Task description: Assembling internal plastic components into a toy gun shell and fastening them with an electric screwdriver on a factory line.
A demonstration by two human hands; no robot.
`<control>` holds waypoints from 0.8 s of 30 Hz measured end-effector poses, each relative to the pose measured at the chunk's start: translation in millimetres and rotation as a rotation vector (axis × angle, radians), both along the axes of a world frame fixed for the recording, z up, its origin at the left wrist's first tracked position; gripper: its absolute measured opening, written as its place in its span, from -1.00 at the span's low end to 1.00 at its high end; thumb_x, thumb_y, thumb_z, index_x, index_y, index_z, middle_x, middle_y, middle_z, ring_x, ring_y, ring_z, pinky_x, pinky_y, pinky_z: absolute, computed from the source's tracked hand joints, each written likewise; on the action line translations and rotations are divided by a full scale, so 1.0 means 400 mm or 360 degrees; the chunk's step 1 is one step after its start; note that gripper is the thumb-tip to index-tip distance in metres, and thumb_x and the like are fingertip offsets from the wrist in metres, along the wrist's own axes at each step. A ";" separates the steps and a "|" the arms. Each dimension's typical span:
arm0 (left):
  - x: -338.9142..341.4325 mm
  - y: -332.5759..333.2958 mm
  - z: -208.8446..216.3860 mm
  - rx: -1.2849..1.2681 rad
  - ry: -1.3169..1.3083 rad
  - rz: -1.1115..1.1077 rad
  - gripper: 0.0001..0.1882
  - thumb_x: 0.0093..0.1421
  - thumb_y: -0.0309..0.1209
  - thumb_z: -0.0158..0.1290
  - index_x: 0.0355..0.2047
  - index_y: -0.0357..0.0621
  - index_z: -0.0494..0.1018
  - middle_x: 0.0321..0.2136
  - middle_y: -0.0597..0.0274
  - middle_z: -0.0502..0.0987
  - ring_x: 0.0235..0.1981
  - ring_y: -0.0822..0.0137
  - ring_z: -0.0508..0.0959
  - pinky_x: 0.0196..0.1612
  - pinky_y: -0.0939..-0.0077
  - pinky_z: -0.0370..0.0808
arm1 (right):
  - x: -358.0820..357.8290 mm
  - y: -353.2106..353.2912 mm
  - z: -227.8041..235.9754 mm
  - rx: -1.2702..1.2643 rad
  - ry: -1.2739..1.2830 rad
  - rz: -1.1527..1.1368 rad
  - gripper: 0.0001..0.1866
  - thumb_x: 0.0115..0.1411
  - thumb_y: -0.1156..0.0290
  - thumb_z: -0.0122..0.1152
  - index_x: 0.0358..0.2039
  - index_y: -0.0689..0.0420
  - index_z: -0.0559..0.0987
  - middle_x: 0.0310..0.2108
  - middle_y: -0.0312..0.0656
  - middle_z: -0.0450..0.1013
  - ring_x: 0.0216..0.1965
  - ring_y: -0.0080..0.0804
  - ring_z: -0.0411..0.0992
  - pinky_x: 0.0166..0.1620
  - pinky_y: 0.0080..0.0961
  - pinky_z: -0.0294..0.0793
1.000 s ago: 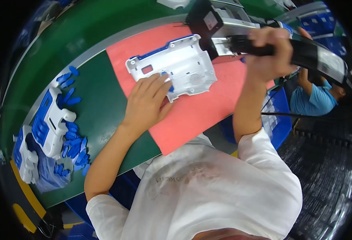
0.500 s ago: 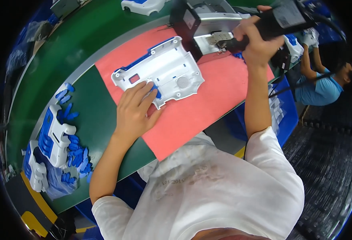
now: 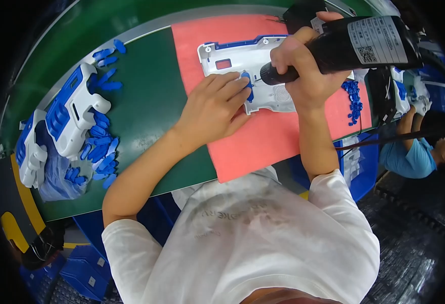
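A white plastic housing (image 3: 237, 60) with a blue edge lies inside-up on the pink mat (image 3: 237, 157). My left hand (image 3: 215, 104) holds a small blue plastic piece (image 3: 248, 88) down against it with the fingertips, the thumb by the near edge. In my right hand (image 3: 308, 73) is a black electric screwdriver (image 3: 334, 48), tilted, its dark nose (image 3: 273, 74) just right of the blue piece. Whether the bit touches a screw cannot be made out. The screwdriver and my right hand cover the housing's right part.
Blue-and-white housings (image 3: 73, 114) and several loose blue pieces (image 3: 101, 144) lie on the green table (image 3: 151, 101) to the left, beside a clear plastic bag (image 3: 63, 177). Small blue parts (image 3: 353, 101) sit at the mat's right. A co-worker (image 3: 410, 152) in blue is at the far right.
The screwdriver in my right hand has come from the metal device at the back down to the housing beside my left fingers. My view has shifted; my left hand stays on the blue piece.
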State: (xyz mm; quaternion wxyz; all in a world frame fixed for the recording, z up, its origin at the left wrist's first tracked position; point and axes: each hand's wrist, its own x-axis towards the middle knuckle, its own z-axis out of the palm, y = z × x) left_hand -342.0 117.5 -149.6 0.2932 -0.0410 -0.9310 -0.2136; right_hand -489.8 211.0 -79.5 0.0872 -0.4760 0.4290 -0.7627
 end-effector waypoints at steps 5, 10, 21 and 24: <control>-0.002 -0.003 -0.007 -0.0029 0.0020 -0.0016 -0.64 -0.13 -0.31 0.22 -0.32 -0.26 0.56 -0.16 0.14 0.52 -0.03 0.15 0.47 0.01 0.29 0.41 | 0.016 0.003 -0.009 0.0058 0.0061 -0.0037 -0.42 -0.03 0.84 -0.05 0.04 0.27 0.14 -0.66 -0.13 0.33 -0.74 -0.45 0.27 -0.57 -0.43 0.40; 0.000 0.000 -0.008 -0.0029 0.0005 -0.0002 -0.64 -0.14 -0.32 0.22 -0.32 -0.26 0.56 -0.16 0.15 0.52 -0.04 0.16 0.47 0.01 0.30 0.41 | 0.025 0.001 -0.018 0.0177 0.0098 -0.0133 -0.42 -0.03 0.83 -0.03 0.04 0.28 0.13 -0.67 -0.15 0.32 -0.73 -0.46 0.27 -0.57 -0.45 0.40; -0.001 0.003 -0.010 0.0034 0.0001 -0.0003 -0.62 -0.15 -0.34 0.22 -0.30 -0.28 0.56 -0.17 0.14 0.52 -0.04 0.16 0.48 0.00 0.31 0.42 | 0.011 0.010 -0.052 0.0061 0.0161 0.0055 -0.43 -0.10 0.87 -0.06 -0.03 0.26 0.14 -0.68 -0.19 0.30 -0.72 -0.49 0.27 -0.56 -0.51 0.37; -0.001 0.002 -0.011 0.0017 -0.0002 0.0001 -0.62 -0.15 -0.34 0.22 -0.30 -0.29 0.56 -0.16 0.13 0.52 -0.04 0.16 0.48 0.00 0.31 0.42 | 0.021 0.010 -0.065 0.0081 0.0218 0.0020 -0.42 -0.13 0.92 -0.09 -0.06 0.23 0.16 -0.65 -0.24 0.28 -0.69 -0.56 0.25 -0.56 -0.59 0.32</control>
